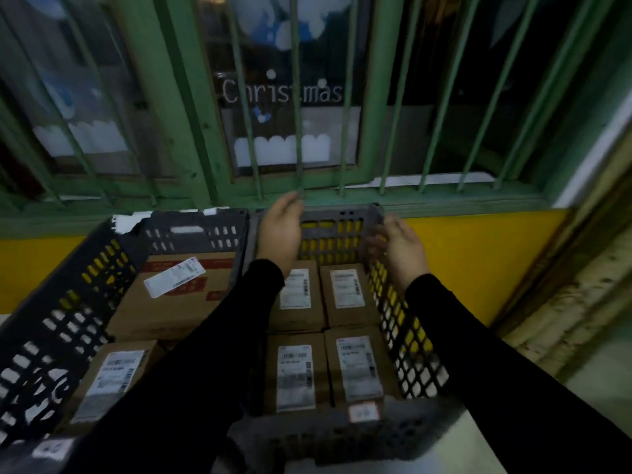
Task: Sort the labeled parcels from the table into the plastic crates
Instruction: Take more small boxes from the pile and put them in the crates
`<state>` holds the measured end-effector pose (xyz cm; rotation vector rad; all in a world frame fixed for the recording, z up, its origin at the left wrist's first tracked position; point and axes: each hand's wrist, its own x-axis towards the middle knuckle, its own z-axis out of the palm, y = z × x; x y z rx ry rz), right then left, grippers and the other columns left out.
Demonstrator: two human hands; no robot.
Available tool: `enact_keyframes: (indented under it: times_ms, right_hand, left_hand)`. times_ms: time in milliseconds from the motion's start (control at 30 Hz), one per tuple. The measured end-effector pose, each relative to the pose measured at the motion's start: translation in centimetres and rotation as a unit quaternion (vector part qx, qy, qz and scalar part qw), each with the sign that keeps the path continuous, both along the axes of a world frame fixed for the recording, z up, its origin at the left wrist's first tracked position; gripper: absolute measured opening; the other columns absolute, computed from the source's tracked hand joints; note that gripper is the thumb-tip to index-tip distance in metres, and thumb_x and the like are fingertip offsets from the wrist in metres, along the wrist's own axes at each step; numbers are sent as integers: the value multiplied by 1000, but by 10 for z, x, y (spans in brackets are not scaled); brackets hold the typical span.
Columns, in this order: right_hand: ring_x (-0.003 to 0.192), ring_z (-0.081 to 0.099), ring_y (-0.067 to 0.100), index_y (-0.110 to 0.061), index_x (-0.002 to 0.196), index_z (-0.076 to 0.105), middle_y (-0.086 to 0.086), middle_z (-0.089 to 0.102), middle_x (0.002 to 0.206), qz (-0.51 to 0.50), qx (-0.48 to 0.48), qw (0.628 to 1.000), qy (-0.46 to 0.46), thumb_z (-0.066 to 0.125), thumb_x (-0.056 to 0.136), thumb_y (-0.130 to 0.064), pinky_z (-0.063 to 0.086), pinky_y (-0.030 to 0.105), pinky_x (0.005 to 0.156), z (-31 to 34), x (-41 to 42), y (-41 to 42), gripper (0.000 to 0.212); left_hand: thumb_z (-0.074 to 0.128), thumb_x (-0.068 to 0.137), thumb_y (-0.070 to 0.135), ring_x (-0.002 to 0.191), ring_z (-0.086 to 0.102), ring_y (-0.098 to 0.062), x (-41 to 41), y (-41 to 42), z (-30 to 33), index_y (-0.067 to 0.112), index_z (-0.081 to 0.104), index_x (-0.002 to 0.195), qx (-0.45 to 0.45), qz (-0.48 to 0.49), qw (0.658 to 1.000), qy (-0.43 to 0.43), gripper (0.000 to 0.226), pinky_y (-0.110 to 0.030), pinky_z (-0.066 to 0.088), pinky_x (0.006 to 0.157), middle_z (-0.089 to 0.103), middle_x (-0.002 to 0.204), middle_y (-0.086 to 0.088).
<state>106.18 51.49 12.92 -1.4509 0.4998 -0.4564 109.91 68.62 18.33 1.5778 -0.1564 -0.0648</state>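
Hands empty: left hand (280,230) and right hand (402,249) loosely open over right crate (342,218), center frame; I see four parcels (295,376) directly below.

Person, two arms in view. Left sleeve (191,364): long, plain black, close-fitting, cuff ending at the wrist. Right sleeve (496,354): matching black, same cut. Left hand (278,230) bare. Right hand (402,244) bare, a small ring on one finger.
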Motion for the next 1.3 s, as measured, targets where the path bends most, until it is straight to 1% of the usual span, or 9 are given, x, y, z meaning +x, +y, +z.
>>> enact_keyframes:
  times_ms: [67,200,333,467,600,733,1000,1133,1300]
  right_hand:
    - [97,64,19,-23,113,55,3,63,116,-50,22,998,-43,44,105,-30,53,31,78,26,-40,0,16]
    - [105,65,21,-17,136,50,4,61,121,-117,11,989,-90,43,105,-34,54,33,84,56,-132,-2,36]
    - [94,67,19,-23,128,56,0,63,107,-184,15,975,-123,43,105,-36,54,31,76,70,-215,-14,30]
    - [85,65,17,-22,122,57,0,62,100,-272,23,948,-162,43,105,-31,55,28,71,82,-310,-33,24]
    - [87,66,19,-20,125,56,2,61,103,-355,8,917,-182,43,105,-31,55,28,73,87,-412,-58,26]
    - [87,66,20,-17,130,55,4,63,104,-450,-2,872,-192,45,105,-29,56,27,73,88,-535,-86,30]
    - [93,67,19,-21,130,56,5,64,114,-565,-22,808,-167,45,104,-32,54,31,81,73,-788,-158,30]
    - [95,67,18,-21,129,54,4,65,112,-586,-15,799,-134,44,104,-33,55,33,86,68,-878,-191,30]
    - [104,66,22,-21,130,55,8,64,119,-590,-7,802,-94,46,103,-36,55,37,92,55,-955,-250,33]
  left_hand:
    - [43,105,27,126,53,-16,-22,-3,19,17,47,141,-68,-42,997,-1,37,-31,40,108,52,141,-1]
    - [37,107,27,120,58,-13,-70,-13,39,19,49,136,-151,-166,974,-6,33,-27,43,102,58,131,0]
    - [36,107,26,119,59,-16,-120,-41,42,19,51,130,-203,-271,941,9,28,-31,44,103,59,128,-1]
    - [38,106,24,112,63,-17,-185,-92,43,14,53,134,-215,-343,913,41,34,-32,49,94,62,126,-4]
    - [41,104,20,108,65,-20,-265,-146,48,16,59,122,-222,-412,881,59,26,-34,52,92,65,121,-7]
    - [40,103,17,109,64,-25,-377,-211,48,14,58,120,-209,-494,840,79,25,-37,51,96,65,120,-10]
    - [41,103,16,90,66,-17,-618,-344,41,12,57,123,-191,-611,761,103,25,-29,53,82,66,111,-7]
    - [42,104,18,101,66,-21,-709,-394,36,15,58,122,-174,-638,744,100,24,-34,52,91,67,114,-7]
    - [42,103,17,103,67,-22,-786,-465,27,14,57,124,-165,-633,750,94,26,-34,53,93,68,116,-8]
